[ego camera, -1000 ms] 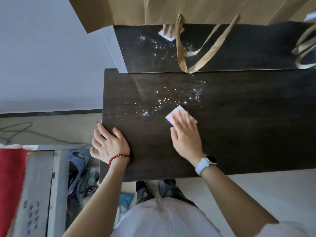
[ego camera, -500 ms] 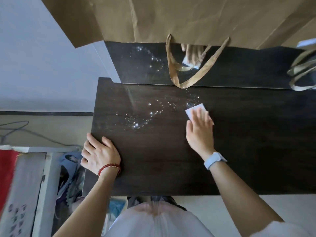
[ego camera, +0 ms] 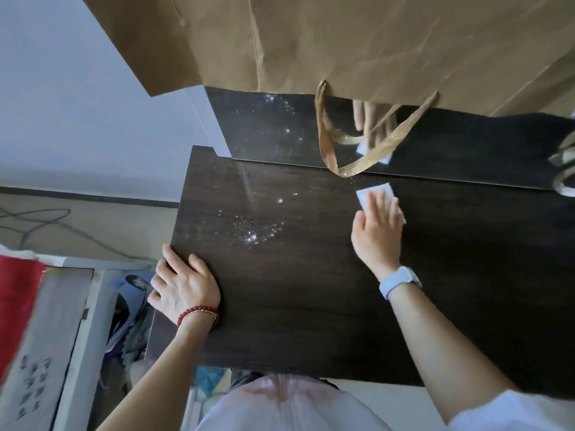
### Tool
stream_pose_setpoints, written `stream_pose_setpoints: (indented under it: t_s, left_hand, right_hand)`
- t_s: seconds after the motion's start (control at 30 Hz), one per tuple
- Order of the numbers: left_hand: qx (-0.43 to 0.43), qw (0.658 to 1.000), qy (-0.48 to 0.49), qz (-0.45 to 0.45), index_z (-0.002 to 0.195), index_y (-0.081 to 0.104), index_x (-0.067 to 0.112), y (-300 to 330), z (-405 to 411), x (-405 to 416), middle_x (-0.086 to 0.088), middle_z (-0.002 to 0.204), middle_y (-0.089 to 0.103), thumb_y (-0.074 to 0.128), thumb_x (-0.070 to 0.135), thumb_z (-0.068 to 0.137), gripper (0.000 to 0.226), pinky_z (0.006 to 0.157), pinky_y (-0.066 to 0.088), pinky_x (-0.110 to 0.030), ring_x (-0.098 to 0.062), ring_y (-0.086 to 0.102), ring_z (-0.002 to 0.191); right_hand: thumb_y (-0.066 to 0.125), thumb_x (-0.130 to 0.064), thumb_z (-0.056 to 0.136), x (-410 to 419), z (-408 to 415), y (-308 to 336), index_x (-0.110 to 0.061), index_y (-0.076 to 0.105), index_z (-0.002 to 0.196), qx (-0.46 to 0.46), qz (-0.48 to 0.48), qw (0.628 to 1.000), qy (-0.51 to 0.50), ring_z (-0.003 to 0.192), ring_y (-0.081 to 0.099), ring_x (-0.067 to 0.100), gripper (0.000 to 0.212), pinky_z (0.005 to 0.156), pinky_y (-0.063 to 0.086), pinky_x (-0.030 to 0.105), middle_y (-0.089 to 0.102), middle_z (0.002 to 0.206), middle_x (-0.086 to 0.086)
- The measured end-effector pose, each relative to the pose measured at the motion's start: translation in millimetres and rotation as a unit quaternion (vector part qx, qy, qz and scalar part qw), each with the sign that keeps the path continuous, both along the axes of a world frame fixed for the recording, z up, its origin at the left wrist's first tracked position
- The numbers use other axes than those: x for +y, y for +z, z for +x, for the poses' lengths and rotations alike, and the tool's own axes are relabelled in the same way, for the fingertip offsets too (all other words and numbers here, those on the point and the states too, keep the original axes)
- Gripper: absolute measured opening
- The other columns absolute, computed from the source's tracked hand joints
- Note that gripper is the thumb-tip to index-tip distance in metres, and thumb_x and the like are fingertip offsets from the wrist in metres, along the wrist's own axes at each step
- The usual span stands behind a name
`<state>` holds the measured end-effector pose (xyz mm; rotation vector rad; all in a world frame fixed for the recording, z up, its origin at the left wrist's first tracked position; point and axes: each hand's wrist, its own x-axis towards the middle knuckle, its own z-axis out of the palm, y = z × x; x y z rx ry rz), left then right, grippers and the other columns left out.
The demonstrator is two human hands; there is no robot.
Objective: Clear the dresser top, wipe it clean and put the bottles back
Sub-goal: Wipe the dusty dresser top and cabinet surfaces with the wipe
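Your right hand [ego camera: 378,227] lies flat on the white wipe [ego camera: 375,194] at 2 o'clock on the dresser top [ego camera: 311,290], fingers together and pressing it down, just below the paper bag [ego camera: 342,42] handle [ego camera: 351,169]. Your left hand [ego camera: 183,289] rests palm-down on the top's 9 o'clock edge, fingers loosely spread, the outer ones off the edge, holding nothing. Wet droplets [ego camera: 255,233] sit between the hands at 11 o'clock; no bottles in view.
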<state>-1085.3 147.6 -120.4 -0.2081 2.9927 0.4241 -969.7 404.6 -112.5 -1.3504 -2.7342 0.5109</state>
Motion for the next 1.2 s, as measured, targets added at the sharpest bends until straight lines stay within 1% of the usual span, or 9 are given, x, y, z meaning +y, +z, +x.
stream_pose_setpoints:
  t_s: [0.13,0.37,0.53,0.6,0.7,0.83,0.93,1.07,1.2]
  left_hand:
    - [-0.014,1.0,0.002,-0.007,0.14,0.024,0.013,2.2,-0.5,0.5,-0.019,0.134,0.042,0.02,0.04,0.09,0.056,0.092,0.03,-0.052,-0.04,0.04,0.114]
    - [-0.003,1.0,-0.004,-0.012,0.139,0.025,0.013,6.0,-1.4,-0.1,-0.019,0.133,0.044,0.005,0.049,0.078,0.073,0.09,0.031,-0.051,-0.039,0.042,0.112]
    - [-0.004,1.0,0.0,-0.005,0.138,0.028,0.012,6.9,-0.9,1.8,-0.02,0.13,0.046,0.009,0.046,0.081,0.069,0.089,0.032,-0.052,-0.04,0.044,0.11]
    - [-0.008,1.0,0.001,-0.004,0.138,0.029,0.012,7.6,-1.5,2.3,-0.02,0.129,0.047,0.01,0.046,0.081,0.069,0.088,0.033,-0.051,-0.04,0.044,0.109]
    - [-0.012,1.0,-0.003,-0.008,0.138,0.028,0.012,8.7,-1.6,1.6,-0.019,0.129,0.046,0.008,0.046,0.08,0.07,0.088,0.033,-0.051,-0.04,0.044,0.11]
    - [-0.023,1.0,-0.008,-0.007,0.138,0.027,0.013,10.3,-2.8,0.3,-0.018,0.13,0.046,0.007,0.046,0.08,0.07,0.089,0.033,-0.051,-0.039,0.044,0.11]
    - [-0.022,1.0,-0.013,0.0,0.137,0.029,0.011,9.6,-3.1,-0.3,-0.018,0.127,0.048,0.01,0.045,0.081,0.068,0.087,0.033,-0.05,-0.039,0.045,0.107]
    - [-0.024,1.0,-0.018,0.009,0.137,0.03,0.01,10.1,-2.9,-1.3,-0.02,0.125,0.049,0.012,0.043,0.083,0.066,0.086,0.034,-0.05,-0.04,0.046,0.105]
    - [-0.051,0.998,-0.044,0.021,0.138,0.028,0.009,12.7,-3.8,-5.9,-0.02,0.126,0.049,0.009,0.045,0.082,0.069,0.087,0.034,-0.049,-0.04,0.047,0.107]
  right_hand:
    - [0.029,-0.024,0.094,5.4,-33.7,4.1,-0.008,0.032,0.136,0.016,-0.027,0.996,-0.084,0.138,0.012,0.037,0.045,0.11,0.013,0.053,0.024,0.149,0.017]
    - [0.029,-0.023,0.085,-63.1,-63.7,6.7,-0.017,0.041,0.119,0.059,0.009,0.965,0.255,0.127,0.033,0.033,0.036,0.103,0.032,0.049,0.046,0.133,0.009]
    - [0.026,-0.022,0.092,5.2,-20.3,-2.1,-0.009,0.032,0.139,0.01,-0.004,0.999,-0.053,0.139,0.015,0.038,0.049,0.111,0.014,0.05,0.026,0.15,0.016]
    - [0.029,-0.022,0.088,-5.8,-42.8,-2.0,-0.009,0.037,0.135,0.025,-0.003,0.995,-0.092,0.138,0.017,0.038,0.049,0.108,0.015,0.05,0.03,0.147,0.016]
    - [0.032,-0.02,0.08,-59.6,-83.8,2.3,-0.012,0.049,0.117,0.061,0.011,0.996,0.071,0.129,0.032,0.034,0.041,0.102,0.028,0.05,0.047,0.13,0.013]
    - [0.024,-0.025,0.082,-105.4,-95.3,13.0,-0.02,0.043,0.121,0.053,-0.03,0.966,0.251,0.133,0.025,0.026,0.044,0.105,0.021,0.044,0.041,0.138,0.001]
    - [0.031,-0.019,0.083,-67.8,-68.5,4.6,-0.018,0.048,0.12,0.055,0.044,0.974,0.215,0.127,0.037,0.029,0.041,0.1,0.035,0.045,0.048,0.132,0.007]
    - [0.025,-0.025,0.088,-59.7,-54.9,-0.1,-0.01,0.04,0.133,0.028,-0.008,0.999,0.029,0.136,0.025,0.036,0.05,0.106,0.027,0.051,0.036,0.145,0.018]
    - [0.03,-0.026,0.086,-157.1,-42.5,1.4,-0.015,0.04,0.133,0.04,-0.015,0.955,0.294,0.136,0.03,0.03,0.049,0.108,0.026,0.052,0.041,0.144,0.008]
